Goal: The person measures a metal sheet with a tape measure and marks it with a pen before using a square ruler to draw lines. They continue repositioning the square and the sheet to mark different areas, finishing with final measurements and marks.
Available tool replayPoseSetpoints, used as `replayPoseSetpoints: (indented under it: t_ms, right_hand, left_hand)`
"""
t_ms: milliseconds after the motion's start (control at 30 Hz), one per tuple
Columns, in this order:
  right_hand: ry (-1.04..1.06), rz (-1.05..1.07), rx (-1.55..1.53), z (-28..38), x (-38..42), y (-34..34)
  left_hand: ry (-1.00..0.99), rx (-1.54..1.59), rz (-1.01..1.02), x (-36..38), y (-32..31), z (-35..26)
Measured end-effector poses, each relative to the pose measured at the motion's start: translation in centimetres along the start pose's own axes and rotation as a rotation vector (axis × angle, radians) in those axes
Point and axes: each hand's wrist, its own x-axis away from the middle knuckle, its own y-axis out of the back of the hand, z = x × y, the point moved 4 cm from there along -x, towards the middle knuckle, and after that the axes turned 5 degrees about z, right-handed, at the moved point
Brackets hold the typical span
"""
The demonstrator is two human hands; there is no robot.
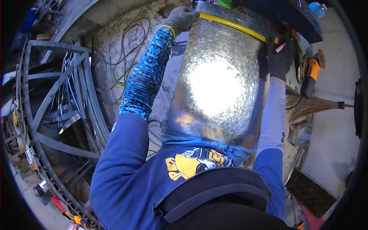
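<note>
Scuffed floor [107,44] spreads left of a shiny metal sheet [218,82]; across its far part stretches a yellow measuring tape [234,25]. The gloved left hand [181,19] pins its left end, the right hand [283,55] grips its right end; keeping the blade taut, flat and square should help accuracy.

Single head-worn camera, wide round view, facing forward and down past shirt [130,153] to metal sheet [214,86].
</note>
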Motion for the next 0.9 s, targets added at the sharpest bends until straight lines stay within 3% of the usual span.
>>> replayPoseSetpoints:
  t_ms: [100,200,600,900]
  right_hand:
    - [0.056,-0.087,0.272,-0.6,-1.3,0.1]
    - [0.066,-0.101,0.254,-1.5,-3.0,-0.2]
    - [-0.018,-0.086,0.269,0.6,-2.8,0.0]
    - [0.147,-0.252,-0.086,4.8,-2.6,1.9]
  left_hand:
    - [0.024,-0.06,0.041,-1.4,-1.2,0.2]
    - [0.073,0.089,0.116,-2.5,-1.6,-1.0]
    - [-0.003,-0.08,-0.049,-2.6,-1.3,-2.0]
    - [-0.044,0.101,0.062,-3.9,-1.6,-0.3]
